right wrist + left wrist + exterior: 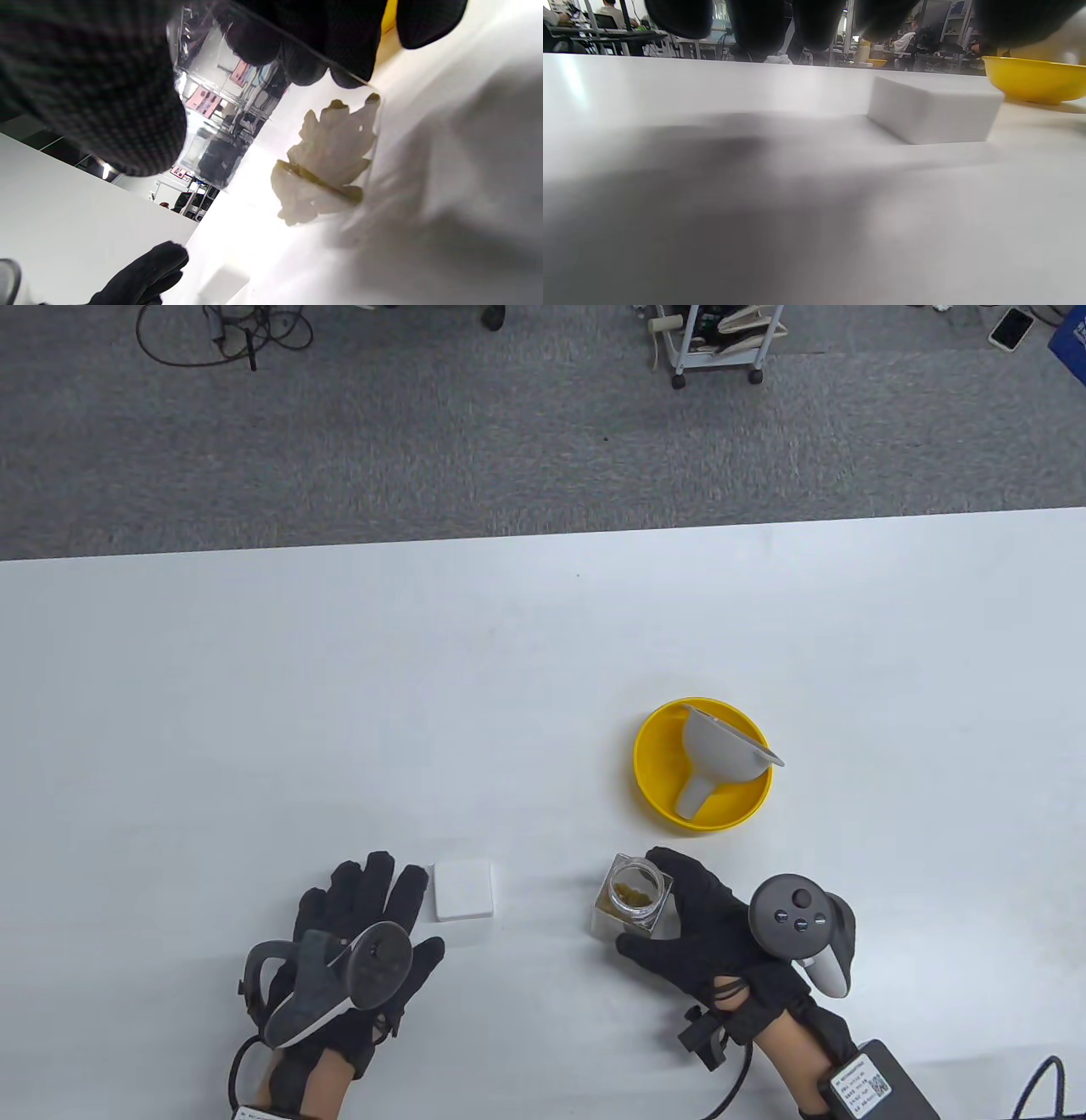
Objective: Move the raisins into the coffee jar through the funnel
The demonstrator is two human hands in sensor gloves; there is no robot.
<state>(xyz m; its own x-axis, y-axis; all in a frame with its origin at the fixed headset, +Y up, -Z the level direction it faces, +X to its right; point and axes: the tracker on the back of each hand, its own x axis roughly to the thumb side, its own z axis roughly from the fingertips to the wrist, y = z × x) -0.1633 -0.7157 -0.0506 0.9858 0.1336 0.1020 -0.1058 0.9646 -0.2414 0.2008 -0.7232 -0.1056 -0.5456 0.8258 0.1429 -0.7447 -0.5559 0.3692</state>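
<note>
Table view: the white tabletop [254, 687] carries all items toward its near edge, right of centre. The right hand [713, 933] grips the glass jar [632, 899], thumb on its near side and fingers curled round its far right side; the jar stands upright, lid off, with a small heap of raisins [629, 891] at the bottom. Just beyond the jar, apart from it, sits a yellow bowl [657, 802] with a grey funnel [721, 755] lying tilted inside, its spout toward the near edge and its wide mouth resting over the bowl's far right rim. The left hand [365, 925] lies flat on the tabletop with fingers straight and spread, holding nothing; a white square block [463, 889] lies just beside its fingertips. Whether they touch cannot be told. Left wrist view: dark fingertips [759, 21] hang along the top edge above the tabletop; the white block [933, 110] lies ahead to the right, and the yellow bowl [1035, 80] beyond it. Right wrist view: gloved fingers [339, 38] and thumb [93, 84] clasp the clear jar wall [220, 110]; pale raisins [331, 156] show through the glass at its base; the left hand's fingers [148, 271] appear at the lower edge.
</note>
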